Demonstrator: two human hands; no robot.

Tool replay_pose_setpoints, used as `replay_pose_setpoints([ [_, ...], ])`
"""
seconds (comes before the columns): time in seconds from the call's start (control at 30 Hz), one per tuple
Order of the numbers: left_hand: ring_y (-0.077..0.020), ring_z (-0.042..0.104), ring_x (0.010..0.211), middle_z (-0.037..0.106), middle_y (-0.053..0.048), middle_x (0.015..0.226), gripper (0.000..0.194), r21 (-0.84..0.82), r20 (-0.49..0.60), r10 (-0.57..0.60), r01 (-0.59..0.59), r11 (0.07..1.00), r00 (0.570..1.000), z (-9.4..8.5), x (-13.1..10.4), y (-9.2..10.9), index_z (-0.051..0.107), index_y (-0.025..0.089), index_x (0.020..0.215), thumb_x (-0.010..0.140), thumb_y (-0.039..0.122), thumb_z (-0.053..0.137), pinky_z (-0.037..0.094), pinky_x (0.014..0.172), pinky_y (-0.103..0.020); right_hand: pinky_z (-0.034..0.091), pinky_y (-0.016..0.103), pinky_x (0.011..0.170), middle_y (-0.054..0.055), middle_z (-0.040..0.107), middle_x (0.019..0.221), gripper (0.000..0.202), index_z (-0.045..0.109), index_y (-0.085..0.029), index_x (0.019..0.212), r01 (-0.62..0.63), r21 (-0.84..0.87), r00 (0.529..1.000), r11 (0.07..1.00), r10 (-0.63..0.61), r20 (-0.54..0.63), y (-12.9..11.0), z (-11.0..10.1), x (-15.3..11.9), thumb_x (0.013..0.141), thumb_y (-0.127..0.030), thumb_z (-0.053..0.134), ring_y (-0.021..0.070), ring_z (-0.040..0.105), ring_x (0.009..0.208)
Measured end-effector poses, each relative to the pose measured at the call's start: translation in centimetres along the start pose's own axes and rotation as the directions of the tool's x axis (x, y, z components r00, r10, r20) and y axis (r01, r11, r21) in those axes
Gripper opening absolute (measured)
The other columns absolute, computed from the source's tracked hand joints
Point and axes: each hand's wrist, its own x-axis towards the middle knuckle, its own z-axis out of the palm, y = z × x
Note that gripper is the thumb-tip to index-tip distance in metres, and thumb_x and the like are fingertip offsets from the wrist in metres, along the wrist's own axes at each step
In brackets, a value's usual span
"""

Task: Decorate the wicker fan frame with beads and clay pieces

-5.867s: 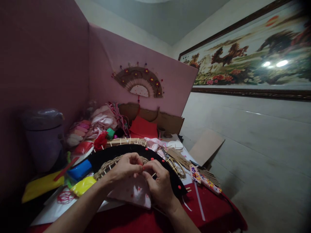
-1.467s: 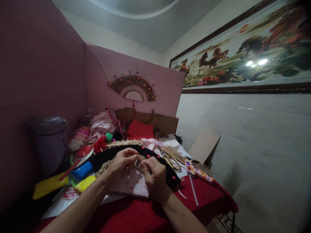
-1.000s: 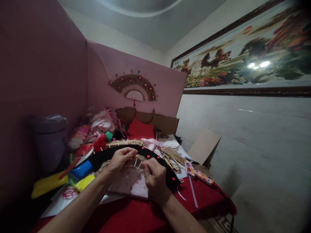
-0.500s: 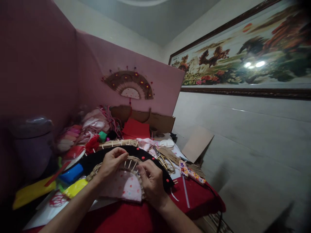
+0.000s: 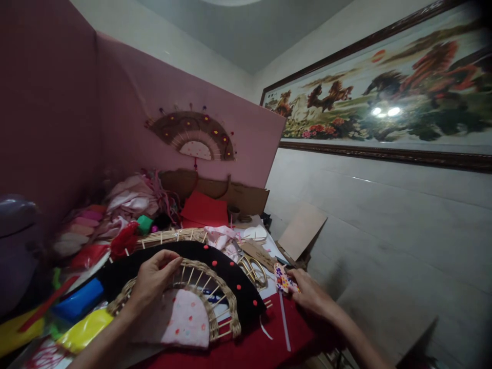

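My left hand (image 5: 156, 279) is closed in a pinch at the upper edge of a woven fan (image 5: 231, 302) of twisted straw cord and thin sticks. Pale pink spotted cloth (image 5: 188, 320) covers the fan's lower middle. Behind it spreads a black arc-shaped piece (image 5: 246, 287) with red dots along its border. Over at the right, my right hand (image 5: 307, 289) has its fingers around the handle of a flower-patterned glue gun (image 5: 281, 278). A translucent glue stick (image 5: 285, 328) extends from the gun towards the table's front.
Gold-handled scissors (image 5: 255, 271) lie between the black piece and the glue gun. Red sheets (image 5: 204, 209), pink fabric (image 5: 132, 197) and a bundle of sticks (image 5: 161, 238) crowd the back. Blue (image 5: 79, 302) and yellow (image 5: 86, 330) packets are at left. A finished fan (image 5: 196, 133) hangs on the pink panel.
My right hand has left the woven fan and moved right onto the glue gun. My left hand stays at the fan's upper edge. The view has shifted slightly right.
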Motion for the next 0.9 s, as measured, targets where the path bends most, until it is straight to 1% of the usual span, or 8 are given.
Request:
replay_pose_setpoints([
  [0.13,-0.0067,0.044,0.045,0.054,0.004,0.050,0.042,-0.017,-0.003,-0.032,0.031,0.999,0.999,0.2,-0.3,0.1,0.059,0.014,0.069,0.050,0.046,0.078,0.030,0.041,-0.015,0.039,0.032,0.086,0.012,0.056,0.109,0.043,0.052,-0.015,0.106,0.016,0.091,0.999,0.996,-0.019,0.035,-0.4,-0.1,0.0,0.064,-0.016,0.051,0.0250,0.053,0.102],
  [0.27,-0.0065,0.042,0.045,0.054,0.004,0.050,0.041,-0.004,-0.010,-0.054,0.054,0.999,0.998,0.0,-0.4,-0.1,0.059,0.014,0.070,0.052,0.047,0.077,0.028,0.039,-0.015,0.042,0.030,0.078,0.006,0.060,0.094,0.032,0.049,-0.019,0.091,-0.028,0.309,0.998,0.951,0.043,-0.040,-0.3,-0.4,0.4,0.060,-0.016,0.051,0.0215,0.056,0.089],
  [0.33,-0.0069,0.044,0.046,0.054,0.004,0.052,0.041,-0.003,-0.007,-0.053,0.053,0.999,0.999,-0.1,-0.2,-0.4,0.059,0.014,0.072,0.054,0.046,0.077,0.029,0.040,-0.015,0.043,0.029,0.073,0.004,0.061,0.088,0.029,0.046,-0.020,0.089,-0.059,0.492,0.991,0.868,0.111,-0.077,0.0,-0.1,0.6,0.061,-0.020,0.053,0.0195,0.058,0.080],
  [0.47,-0.0084,0.048,0.050,0.056,0.003,0.056,0.040,-0.007,0.001,-0.042,0.042,0.999,0.999,-0.2,0.0,-1.0,0.060,0.014,0.075,0.056,0.045,0.076,0.034,0.044,-0.016,0.046,0.026,0.064,0.003,0.062,0.084,0.034,0.048,-0.018,0.089,-0.024,0.813,0.992,0.581,0.112,-0.051,0.5,0.4,0.8,0.061,-0.032,0.062,0.0169,0.059,0.072],
  [0.6,-0.0085,0.048,0.049,0.056,0.003,0.055,0.035,0.037,0.020,0.001,-0.002,0.999,1.000,-0.4,0.2,-1.5,0.060,0.015,0.074,0.060,0.044,0.074,0.033,0.043,-0.016,0.043,0.023,0.053,0.003,0.063,0.077,0.035,0.056,-0.016,0.085,-0.056,0.859,0.993,0.509,0.116,-0.004,0.0,0.5,0.3,0.064,-0.042,0.067,0.0157,0.059,0.064],
  [0.7,-0.0090,0.050,0.051,0.058,0.003,0.058,0.035,0.054,0.026,0.030,-0.032,0.998,0.999,-0.4,0.3,-1.8,0.061,0.015,0.075,0.060,0.044,0.074,0.035,0.045,-0.016,0.037,0.021,0.043,0.004,0.063,0.071,0.039,0.058,-0.015,0.089,-0.118,0.899,0.987,0.422,0.150,0.059,-0.7,0.4,-0.1,0.072,-0.050,0.061,0.0122,0.054,0.051],
  [0.8,-0.0079,0.048,0.048,0.056,0.003,0.054,0.036,0.017,0.004,0.024,-0.024,1.000,1.000,-0.3,0.3,-1.6,0.060,0.015,0.073,0.057,0.044,0.075,0.032,0.043,-0.016,0.027,0.019,0.036,0.002,0.059,0.057,0.040,0.058,-0.013,0.085,-0.076,0.935,0.982,0.348,0.188,0.010,-1.9,-0.5,-1.0,0.078,-0.053,0.054,0.0071,0.042,0.037],
  [0.9,-0.0070,0.045,0.044,0.053,0.005,0.050,0.039,-0.014,-0.033,-0.003,0.002,1.000,0.999,0.1,-0.1,-0.8,0.059,0.015,0.071,0.054,0.046,0.076,0.029,0.040,-0.015,0.020,0.018,0.033,-0.004,0.047,0.044,0.041,0.056,-0.014,0.074,-0.007,0.961,0.982,0.278,0.184,-0.046,-4.2,-2.3,-2.3,0.080,-0.055,0.053,0.0044,0.032,0.033],
])
